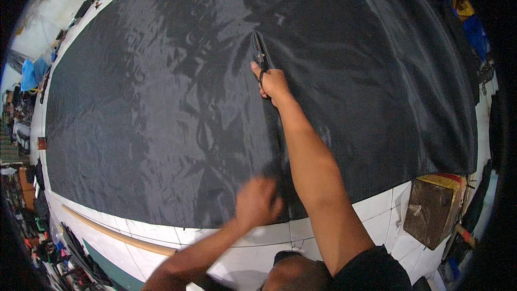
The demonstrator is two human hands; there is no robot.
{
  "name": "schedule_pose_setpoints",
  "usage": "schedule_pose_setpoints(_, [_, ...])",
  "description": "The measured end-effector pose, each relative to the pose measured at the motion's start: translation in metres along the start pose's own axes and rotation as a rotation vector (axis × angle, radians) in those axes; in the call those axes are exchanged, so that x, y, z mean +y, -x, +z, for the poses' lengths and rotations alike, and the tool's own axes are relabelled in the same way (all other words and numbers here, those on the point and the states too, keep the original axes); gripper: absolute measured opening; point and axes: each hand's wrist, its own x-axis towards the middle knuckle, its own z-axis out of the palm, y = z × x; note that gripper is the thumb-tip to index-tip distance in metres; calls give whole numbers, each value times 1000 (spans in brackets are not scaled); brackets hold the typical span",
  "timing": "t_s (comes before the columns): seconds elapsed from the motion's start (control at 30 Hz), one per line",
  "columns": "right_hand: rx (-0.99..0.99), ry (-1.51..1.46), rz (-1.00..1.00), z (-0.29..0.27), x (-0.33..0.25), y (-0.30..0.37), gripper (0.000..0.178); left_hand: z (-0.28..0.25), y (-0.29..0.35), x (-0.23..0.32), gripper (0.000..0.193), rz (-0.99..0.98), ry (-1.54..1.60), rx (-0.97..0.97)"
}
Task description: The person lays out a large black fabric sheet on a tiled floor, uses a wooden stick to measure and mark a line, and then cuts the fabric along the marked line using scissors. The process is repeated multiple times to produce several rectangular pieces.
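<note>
gripping scissors (259, 49) w/ r hand (274, 83), l hand (257, 202) blurred, can't tell, box (429, 211) by cloth (161, 108)

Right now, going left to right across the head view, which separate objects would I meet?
Light-blue plastic → tan rod → black-handled scissors → brown box-shaped block.

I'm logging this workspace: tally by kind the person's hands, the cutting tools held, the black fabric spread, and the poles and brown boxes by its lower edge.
Hands: 2 (left hand, right hand)
Scissors: 1
Black fabric spread: 1
Tan pole: 1
Brown box: 1
Total: 6
</note>
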Motion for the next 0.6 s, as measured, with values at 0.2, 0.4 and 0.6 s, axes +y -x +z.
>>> schedule_pose_setpoints(0.2, [-34, 5, 9, 21, -14, 7, 52, -79, -193, -105, 59, -168, -338, 730])
schedule_pose_setpoints(0.4, [39, 30, 19, 19, -7, 2, 54, -66, -215, -120, 64, -215, -391, 656])
schedule_pose_setpoints(0.6, [108, 159, -65, 32, -21, -60, 55, -73, -217, -107, 65, -234, -325, 604])
